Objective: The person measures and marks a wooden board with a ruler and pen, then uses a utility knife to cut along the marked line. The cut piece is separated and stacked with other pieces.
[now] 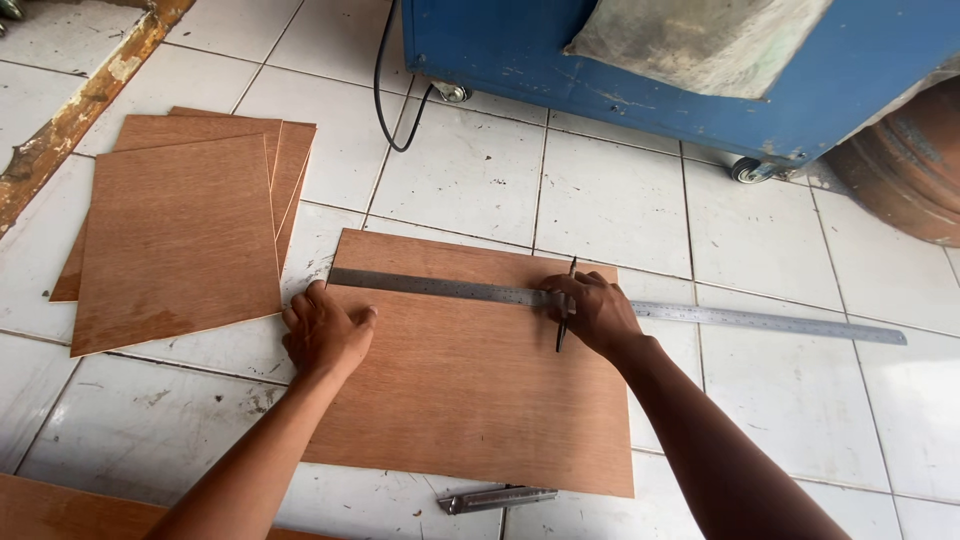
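A person kneels over a brown plywood sheet (470,400) lying flat on a white tiled floor (620,200), seen from a camera on their head. Well to the left of the sheet, a small stack of similar plywood pieces (180,240) rests on the tiles. At the sheet's left edge, the left hand (325,335) lies with fingers loosely curled, pressing down on the board just below the near end of a long steel ruler (450,289); it grips nothing. The ruler lies across the upper part of the sheet and runs well beyond its right edge onto the tiles. Near the sheet's upper right, the right hand (598,312) is closed narrowly around a dark pencil (565,310), its tip on the wood at the ruler's lower edge. To mark cleanly, the ruler likely needs firm downward pressure close to the pencil, and the tip should hug its edge. Below the sheet lies a small metal tool (497,497); above it stands a blue wheeled machine (700,90).
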